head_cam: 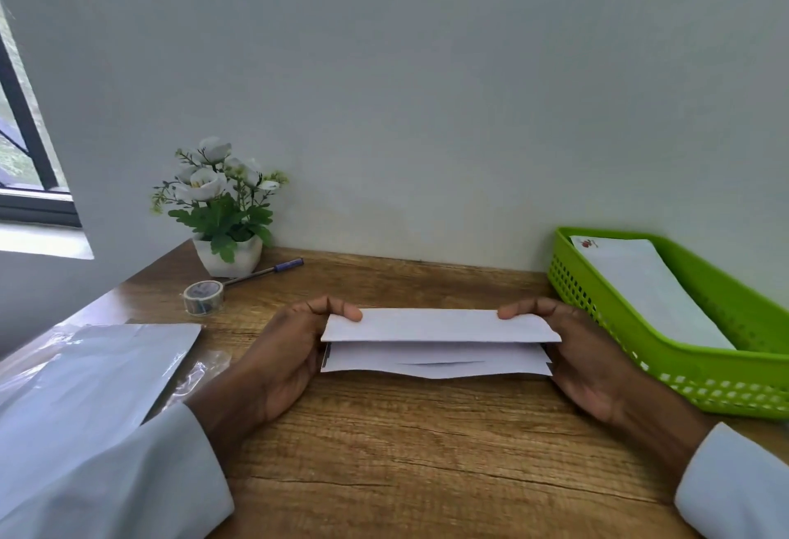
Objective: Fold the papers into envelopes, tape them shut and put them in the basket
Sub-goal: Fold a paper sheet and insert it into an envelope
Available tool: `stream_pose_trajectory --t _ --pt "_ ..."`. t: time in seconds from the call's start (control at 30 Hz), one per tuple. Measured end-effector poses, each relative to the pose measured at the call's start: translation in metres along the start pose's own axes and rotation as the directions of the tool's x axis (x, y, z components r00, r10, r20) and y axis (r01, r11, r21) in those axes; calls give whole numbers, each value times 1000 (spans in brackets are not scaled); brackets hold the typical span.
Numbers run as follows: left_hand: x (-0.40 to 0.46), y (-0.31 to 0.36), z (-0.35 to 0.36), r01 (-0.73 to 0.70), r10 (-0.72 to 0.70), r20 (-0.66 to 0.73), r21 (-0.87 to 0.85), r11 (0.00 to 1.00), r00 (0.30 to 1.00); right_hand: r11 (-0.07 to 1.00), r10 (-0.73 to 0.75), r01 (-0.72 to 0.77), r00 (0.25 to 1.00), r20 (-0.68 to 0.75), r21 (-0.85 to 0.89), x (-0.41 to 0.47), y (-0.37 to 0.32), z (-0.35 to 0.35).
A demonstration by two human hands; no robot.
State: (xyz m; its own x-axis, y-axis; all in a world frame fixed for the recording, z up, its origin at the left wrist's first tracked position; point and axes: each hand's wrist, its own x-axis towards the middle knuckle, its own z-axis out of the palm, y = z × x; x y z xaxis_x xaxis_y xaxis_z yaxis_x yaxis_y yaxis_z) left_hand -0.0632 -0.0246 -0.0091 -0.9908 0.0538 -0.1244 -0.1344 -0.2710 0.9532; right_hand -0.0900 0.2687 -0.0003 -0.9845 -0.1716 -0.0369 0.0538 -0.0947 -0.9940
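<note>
A white paper (437, 342), folded into a long narrow strip with its top flap bent over, lies in the middle of the wooden table (405, 444). My left hand (286, 350) pinches its left end and my right hand (585, 355) pinches its right end, fingertips on the top flap. A roll of clear tape (203, 297) stands at the back left. The green basket (726, 385) at the right holds a white envelope (649, 286). A stack of white sheets (85, 372) in clear plastic wrap lies at the left.
A small potted plant with white flowers (224, 205) stands at the back left by the wall. A pen (264, 271) lies beside it, behind the tape. A window (25, 133) is at the far left.
</note>
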Motion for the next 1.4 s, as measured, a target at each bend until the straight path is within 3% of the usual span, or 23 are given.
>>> stream_pose_trajectory --t 0.17,0.4,0.5,0.67,0.73,0.8,0.87,0.9,0.93,1.0,1.1,1.17,1.27,1.4 --pt "3 0 -3 -35 31 -82 -43 998 996 982 -65 64 998 3 -176 -1 -2 -4" --pt "2 -4 -4 -46 43 17 265 963 999 869 -167 192 981 96 -455 -3 0 -1" --pt "-1 -3 -1 -61 59 18 344 937 998 864 -169 188 982 83 -467 -3 -5 -1" --pt "-2 -4 2 -85 93 0 390 917 996 934 -159 129 985 -64 -334 0 -16 3" --pt "-3 -5 2 -75 88 -13 401 913 996 905 -169 138 985 -43 -403 -1 -17 7" --pt "-4 -5 5 -84 93 -4 400 913 996 741 -268 220 963 21 -635 -4 -13 13" --pt "-6 -7 10 -107 103 31 385 917 994 418 -387 340 906 173 -842 -8 -7 23" --pt "-8 -7 13 -118 108 48 383 916 993 303 -411 375 881 235 -876 -10 -5 30" --pt "-9 -8 15 -132 117 62 392 910 991 260 -410 392 872 267 -882 -11 -3 37" --pt "-11 -9 18 -171 146 91 432 885 985 290 -366 412 882 297 -864 -11 -1 47" --pt "-12 -10 21 -237 181 161 468 852 970 560 -245 411 911 330 -719 -11 -2 53" --pt "-14 -11 24 -296 219 206 515 805 954 668 -209 387 917 340 -635 -14 -4 54" --pt "-16 -14 28 -334 222 256 585 739 941 702 -197 378 917 346 -604 -15 -3 56" --pt "-15 -16 27 -309 203 247 537 785 947 710 -173 328 939 297 -623 -13 -3 55"
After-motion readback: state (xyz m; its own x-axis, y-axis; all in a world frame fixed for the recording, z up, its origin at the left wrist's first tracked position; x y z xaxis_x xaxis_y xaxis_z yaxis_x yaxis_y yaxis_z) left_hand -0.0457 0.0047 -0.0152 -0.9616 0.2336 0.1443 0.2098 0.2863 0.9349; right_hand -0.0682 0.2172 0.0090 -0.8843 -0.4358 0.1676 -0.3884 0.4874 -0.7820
